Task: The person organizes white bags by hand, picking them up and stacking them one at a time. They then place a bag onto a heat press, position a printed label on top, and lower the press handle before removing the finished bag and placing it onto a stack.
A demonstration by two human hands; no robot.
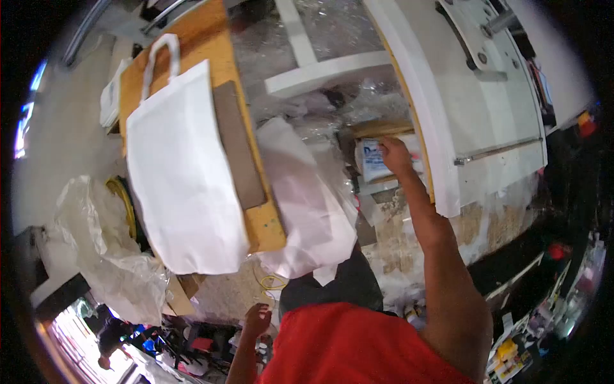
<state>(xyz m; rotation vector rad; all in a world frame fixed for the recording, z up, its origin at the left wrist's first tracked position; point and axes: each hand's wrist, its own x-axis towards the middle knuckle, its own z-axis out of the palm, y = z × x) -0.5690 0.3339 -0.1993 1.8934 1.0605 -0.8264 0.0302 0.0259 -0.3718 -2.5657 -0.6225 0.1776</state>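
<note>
My right hand (396, 155) reaches down to a white plastic packet with blue print (373, 160), which lies in a shallow box (384, 128) below the worktop. Its fingers are bent closed at the packet; what is between them is hidden. By my left side hangs my left hand (258, 319), fingers loosely curled and a little apart, holding nothing. A white tote bag (185, 173) lies flat on an orange-yellow wooden board (265, 224), its handle loop pointing away from me. Beside the board droops a crumpled pile of white fabric (310, 211).
On the right stands a white table (492, 121) with a metal fixture (476, 54). A white frame bar (329, 73) crosses above heaps of clear plastic. Crumpled plastic sheeting (109, 249) lies at left. Another person (109, 339) is at the lower left.
</note>
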